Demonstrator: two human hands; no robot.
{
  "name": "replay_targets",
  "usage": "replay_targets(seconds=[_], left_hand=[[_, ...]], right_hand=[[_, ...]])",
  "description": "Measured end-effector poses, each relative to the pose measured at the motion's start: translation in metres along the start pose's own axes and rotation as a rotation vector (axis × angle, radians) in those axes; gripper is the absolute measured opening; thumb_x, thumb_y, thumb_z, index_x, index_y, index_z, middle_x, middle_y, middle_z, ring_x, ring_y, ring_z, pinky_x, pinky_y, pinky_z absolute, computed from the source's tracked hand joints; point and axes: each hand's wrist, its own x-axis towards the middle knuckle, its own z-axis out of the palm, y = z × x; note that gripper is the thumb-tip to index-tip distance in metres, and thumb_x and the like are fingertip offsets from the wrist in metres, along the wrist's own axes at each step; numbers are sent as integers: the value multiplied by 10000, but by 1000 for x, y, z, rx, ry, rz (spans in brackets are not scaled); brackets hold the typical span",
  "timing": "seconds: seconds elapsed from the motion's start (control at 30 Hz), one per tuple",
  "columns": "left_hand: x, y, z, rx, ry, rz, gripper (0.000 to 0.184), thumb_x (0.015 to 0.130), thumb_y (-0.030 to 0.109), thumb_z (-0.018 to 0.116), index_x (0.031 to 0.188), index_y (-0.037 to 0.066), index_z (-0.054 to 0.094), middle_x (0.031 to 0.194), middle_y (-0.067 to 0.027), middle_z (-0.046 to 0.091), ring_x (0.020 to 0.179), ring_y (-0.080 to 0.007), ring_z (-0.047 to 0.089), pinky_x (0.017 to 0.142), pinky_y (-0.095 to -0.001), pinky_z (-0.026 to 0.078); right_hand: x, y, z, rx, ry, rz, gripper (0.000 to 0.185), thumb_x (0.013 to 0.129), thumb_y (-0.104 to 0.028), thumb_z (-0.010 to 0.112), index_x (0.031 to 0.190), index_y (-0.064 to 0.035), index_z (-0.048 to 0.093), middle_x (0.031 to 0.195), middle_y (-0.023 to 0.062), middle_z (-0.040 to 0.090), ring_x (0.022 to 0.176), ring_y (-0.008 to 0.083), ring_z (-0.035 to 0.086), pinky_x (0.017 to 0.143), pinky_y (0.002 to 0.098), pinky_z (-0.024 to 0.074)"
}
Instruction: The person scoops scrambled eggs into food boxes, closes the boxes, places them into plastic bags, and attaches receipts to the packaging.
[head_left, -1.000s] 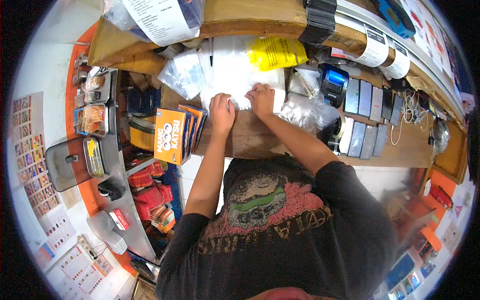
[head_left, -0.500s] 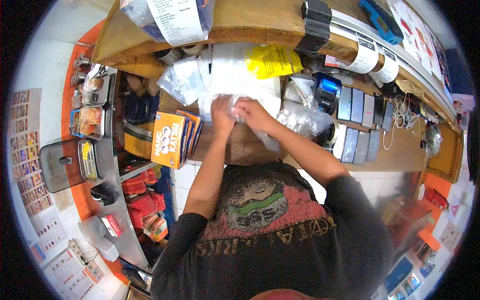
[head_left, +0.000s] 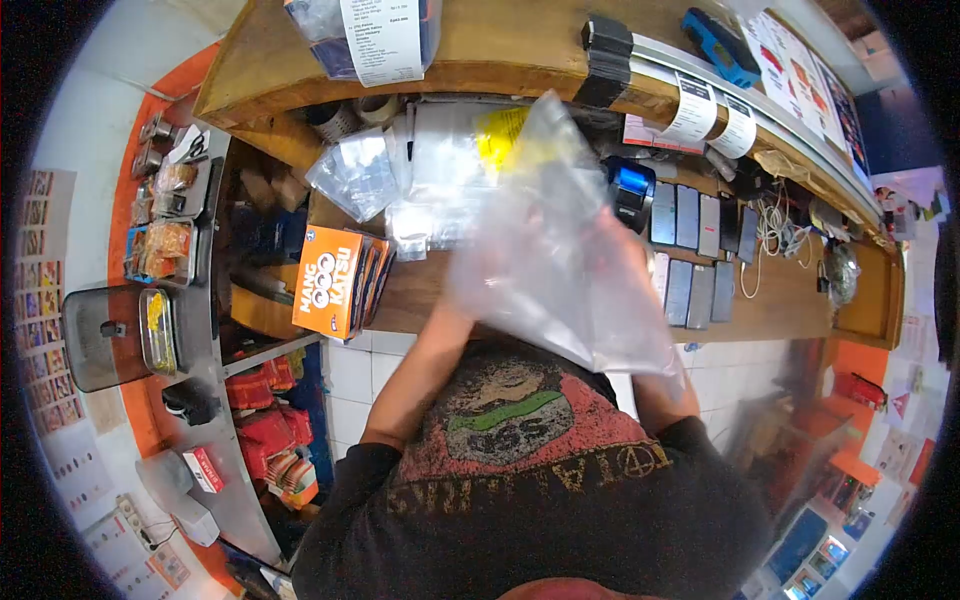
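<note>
A large clear plastic bag (head_left: pixel 560 280) is spread out in the air in front of my chest, blurred by motion. My left hand (head_left: pixel 522 225) shows only faintly through the film on the bag's left side, holding it from there. On the other side, my right hand (head_left: pixel 620 242) grips the bag near its right edge, partly covered by the plastic. Beneath and behind lies a stack of flat clear bags (head_left: pixel 450 150) on the counter, with a yellow printed bag (head_left: pixel 500 135) partly hidden by the raised one.
Orange boxes (head_left: pixel 328 283) stand to the left, beside a clear plastic packet (head_left: pixel 355 175). A blue-and-black printer (head_left: pixel 632 190) and rows of phones (head_left: pixel 688 215) are on the right of the wooden counter (head_left: pixel 420 290). An upper shelf (head_left: pixel 500 75) overhangs the back.
My hands were close together over the bag stack; now they are apart. The clear bag has been lifted and spread wide between them. The view has shifted slightly.
</note>
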Motion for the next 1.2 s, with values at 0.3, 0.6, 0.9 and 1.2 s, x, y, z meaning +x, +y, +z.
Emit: replay_targets(seconds=[0.3, 0.6, 0.9, 1.2], left_hand=[[-29, 4, 13, -462, -96, -354, 295, 895, 169, 709, 1144, 63, 591, 1006, -53, 651, 844, -142, 601, 738, -273, 508], [-101, 71, -44, -578, 545, -512, 337, 963, 178, 627, 1268, 59, 549, 1073, -55, 661, 818, -119, 635, 708, -258, 531], [-47, 157, 52, -904, 193, -126, 516, 1008, 189, 483, 1467, -9, 354, 1542, -184, 303, 1364, -336, 415, 1077, -445, 415], [-12, 162, 45, 1181, 420, 707, 483, 851, 131, 722, 1307, 88, 570, 1400, -151, 467, 1201, -305, 449, 1022, -487, 362]], right_hand=[[10, 57, -61, 243, 172, -109, 423, 973, -500, 549, 894, -86, 576, 751, 25, 580, 588, 114, 534, 499, 262, 430], [6, 37, -51, -371, 375, -486, 356, 960, -267, 642, 1152, 32, 615, 1034, 103, 661, 906, 167, 611, 831, 285, 488], [-84, 32, 91, -614, -515, -785, 553, 769, -143, 811, 1242, -36, 545, 1093, 48, 599, 988, 149, 592, 895, 301, 481], [-92, -5, 61, -677, -339, -1002, 89, 833, -63, 735, 906, -12, 742, 840, 63, 648, 777, 158, 609, 692, 281, 488]])
